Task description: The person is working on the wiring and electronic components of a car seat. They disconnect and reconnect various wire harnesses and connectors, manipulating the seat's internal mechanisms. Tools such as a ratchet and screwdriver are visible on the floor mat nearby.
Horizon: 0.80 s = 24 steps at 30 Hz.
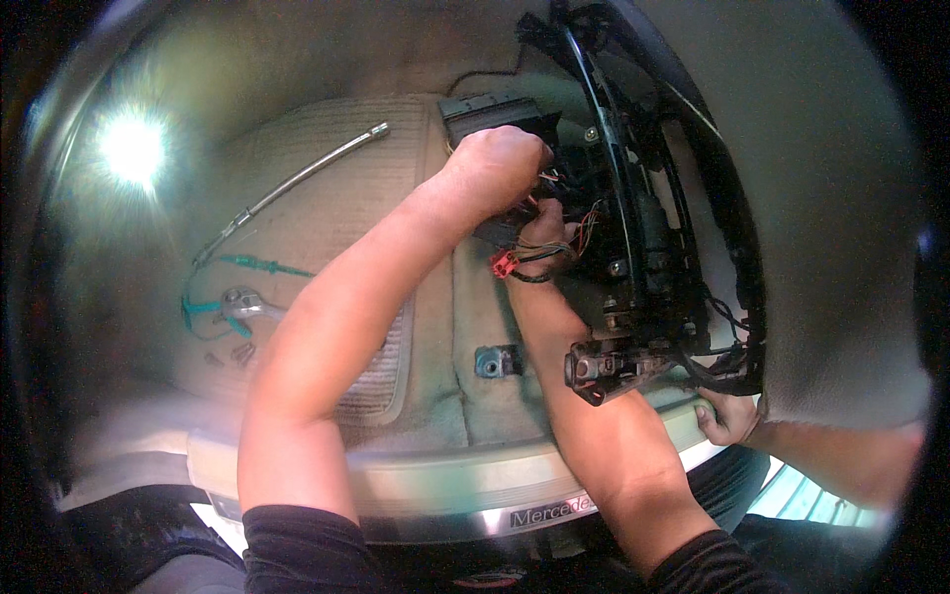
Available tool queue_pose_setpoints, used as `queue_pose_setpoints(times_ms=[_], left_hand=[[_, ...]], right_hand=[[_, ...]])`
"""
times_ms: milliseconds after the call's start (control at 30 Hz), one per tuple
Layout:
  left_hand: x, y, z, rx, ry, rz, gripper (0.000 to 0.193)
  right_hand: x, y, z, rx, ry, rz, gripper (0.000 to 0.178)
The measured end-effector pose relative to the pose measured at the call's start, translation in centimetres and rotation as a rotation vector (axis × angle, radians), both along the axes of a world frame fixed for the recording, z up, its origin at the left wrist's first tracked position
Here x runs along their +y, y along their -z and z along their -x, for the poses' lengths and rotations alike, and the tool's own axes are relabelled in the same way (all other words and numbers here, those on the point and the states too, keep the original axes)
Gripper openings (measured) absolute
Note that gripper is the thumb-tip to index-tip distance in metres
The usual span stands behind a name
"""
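Car floor carpet (327, 188), left hand (500, 163) fisted on black connector block (495, 111), right hand (544, 230) pinching wires (579, 233).

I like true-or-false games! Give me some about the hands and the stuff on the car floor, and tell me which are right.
1. Both hands are at the wires under the tipped-up seat. True: the left hand and right hand are both in among them.
2. A red plug sits by the right hand. True.
3. The long metal rod is in the left hand. False: it lies on the mat, away from both hands.
4. The wrench lies on the mat. True.
5. Nobody else touches the seat. False: another person's hand grips its lower edge.
6. The mat is bright blue. False: it is beige.
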<state>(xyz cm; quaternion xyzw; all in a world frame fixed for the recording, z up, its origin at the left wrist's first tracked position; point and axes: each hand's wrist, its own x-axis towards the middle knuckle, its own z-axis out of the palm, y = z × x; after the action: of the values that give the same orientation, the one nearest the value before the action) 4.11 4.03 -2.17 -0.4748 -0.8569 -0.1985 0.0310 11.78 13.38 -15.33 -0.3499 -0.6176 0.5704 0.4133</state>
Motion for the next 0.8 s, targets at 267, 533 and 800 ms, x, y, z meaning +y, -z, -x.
queue_pose_setpoints(times_ms=[267,533,800], left_hand=[[0.4,-0.2,-0.3,-0.071,-0.088,-0.030,0.022],[-0.6,-2.5,-1.6,0.086,-0.084,-0.045,0.015],[-0.7,-2.3,-1.0,0.345,-0.333,-0.078,0.069]], right_hand=[[-0.9,-0.8,0.5,0.172,-0.026,0.097,0.045],[0.3,-0.1,0.9,0.217,-0.001,0.072,0.062],[1.0,0.2,-0.4,-0.435,-0.041,-0.121,0.050]])
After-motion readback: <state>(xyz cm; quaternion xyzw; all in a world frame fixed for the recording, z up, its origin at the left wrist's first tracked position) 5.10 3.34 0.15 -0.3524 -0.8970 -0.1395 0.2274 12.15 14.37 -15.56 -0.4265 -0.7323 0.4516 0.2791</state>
